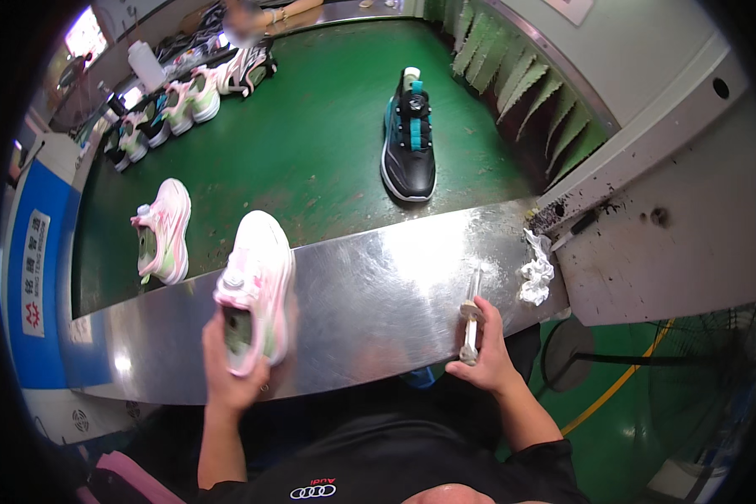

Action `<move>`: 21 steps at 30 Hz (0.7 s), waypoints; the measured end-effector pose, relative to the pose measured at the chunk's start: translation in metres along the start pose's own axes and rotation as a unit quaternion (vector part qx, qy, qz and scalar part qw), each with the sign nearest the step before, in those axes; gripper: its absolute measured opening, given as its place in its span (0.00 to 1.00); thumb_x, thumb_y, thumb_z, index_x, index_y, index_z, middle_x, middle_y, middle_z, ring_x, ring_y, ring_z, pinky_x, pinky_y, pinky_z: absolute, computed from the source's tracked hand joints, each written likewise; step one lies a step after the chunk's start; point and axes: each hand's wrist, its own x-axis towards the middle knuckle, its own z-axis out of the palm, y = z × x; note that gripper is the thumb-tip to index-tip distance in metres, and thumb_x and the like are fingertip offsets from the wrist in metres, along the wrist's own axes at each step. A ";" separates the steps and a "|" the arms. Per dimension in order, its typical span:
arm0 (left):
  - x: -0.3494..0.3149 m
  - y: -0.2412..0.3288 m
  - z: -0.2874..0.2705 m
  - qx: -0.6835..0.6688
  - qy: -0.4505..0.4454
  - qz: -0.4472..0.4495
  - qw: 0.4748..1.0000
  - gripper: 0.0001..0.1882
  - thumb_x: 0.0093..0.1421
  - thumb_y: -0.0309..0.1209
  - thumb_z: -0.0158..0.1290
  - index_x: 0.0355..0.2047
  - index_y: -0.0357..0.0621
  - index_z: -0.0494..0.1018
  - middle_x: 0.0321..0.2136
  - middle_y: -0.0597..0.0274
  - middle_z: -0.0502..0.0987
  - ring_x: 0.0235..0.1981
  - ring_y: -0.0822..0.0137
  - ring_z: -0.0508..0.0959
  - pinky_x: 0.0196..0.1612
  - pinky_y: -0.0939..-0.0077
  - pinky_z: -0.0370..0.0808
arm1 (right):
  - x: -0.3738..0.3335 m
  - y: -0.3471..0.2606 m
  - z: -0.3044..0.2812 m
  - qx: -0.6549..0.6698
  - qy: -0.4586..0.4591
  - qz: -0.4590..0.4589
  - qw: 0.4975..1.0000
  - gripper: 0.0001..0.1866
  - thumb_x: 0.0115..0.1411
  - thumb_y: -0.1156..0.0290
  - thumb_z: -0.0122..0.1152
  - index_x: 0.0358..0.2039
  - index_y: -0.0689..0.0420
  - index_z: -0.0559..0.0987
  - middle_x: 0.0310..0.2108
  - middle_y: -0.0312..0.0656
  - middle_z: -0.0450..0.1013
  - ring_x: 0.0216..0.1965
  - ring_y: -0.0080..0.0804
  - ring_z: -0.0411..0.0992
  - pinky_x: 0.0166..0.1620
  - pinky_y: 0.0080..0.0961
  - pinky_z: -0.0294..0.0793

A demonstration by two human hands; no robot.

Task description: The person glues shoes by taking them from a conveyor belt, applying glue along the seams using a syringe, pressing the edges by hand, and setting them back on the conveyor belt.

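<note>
We clasp a pink-and-white sneaker (266,248) in left hand (229,374), syringe-like tool (471,332) in right hand (493,361), wide room between along near edge of metal ledge (361,302).

A green worktop (311,160) edged by a brushed steel strip (353,302), which catches a strong white glare, spreads out between a blue-and-white panel (50,252) on the left and a scuffed, pale housing (647,244) on the right. Ragged green curtain strips (512,76) hang along the upper right. Below, a yellow line (617,392) crosses the green floor (601,458) near a dark wire-caged fan (727,361), while bright light (86,34) shows at upper left.
</note>
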 end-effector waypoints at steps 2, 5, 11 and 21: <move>-0.014 0.017 0.008 0.048 -0.074 -0.003 0.996 0.45 0.41 0.32 0.61 0.58 0.34 0.53 0.51 0.47 0.61 0.52 0.54 0.64 0.52 0.62 0.67 | -0.010 0.001 -0.002 0.110 0.005 0.036 0.993 0.60 0.36 0.44 0.73 0.61 0.64 0.52 0.50 0.51 0.57 0.50 0.43 0.59 0.54 0.36 0.60; -0.006 0.009 0.002 -0.398 -0.040 -0.197 0.895 0.45 0.38 0.26 0.59 0.59 0.44 0.51 0.48 0.55 0.62 0.47 0.60 0.68 0.42 0.69 0.75 | -0.018 -0.001 -0.009 0.143 -0.009 0.051 0.988 0.61 0.36 0.44 0.74 0.62 0.63 0.50 0.52 0.48 0.55 0.52 0.39 0.58 0.55 0.34 0.58; 0.101 -0.077 0.013 -0.400 -0.033 -0.255 0.880 0.24 0.61 0.34 0.48 0.56 0.37 0.62 0.42 0.59 0.71 0.35 0.72 0.74 0.36 0.81 0.73 | -0.014 -0.013 -0.021 0.232 0.015 0.108 0.967 0.65 0.39 0.43 0.73 0.65 0.61 0.42 0.56 0.48 0.54 0.58 0.38 0.55 0.61 0.34 0.51; 0.132 -0.030 0.033 -0.477 -0.093 -0.198 0.851 0.18 0.57 0.33 0.54 0.43 0.38 0.64 0.37 0.59 0.72 0.39 0.70 0.73 0.43 0.74 0.74 | -0.018 -0.061 -0.026 0.271 -0.025 0.158 0.949 0.63 0.38 0.47 0.71 0.65 0.63 0.43 0.54 0.46 0.59 0.52 0.33 0.61 0.55 0.28 0.58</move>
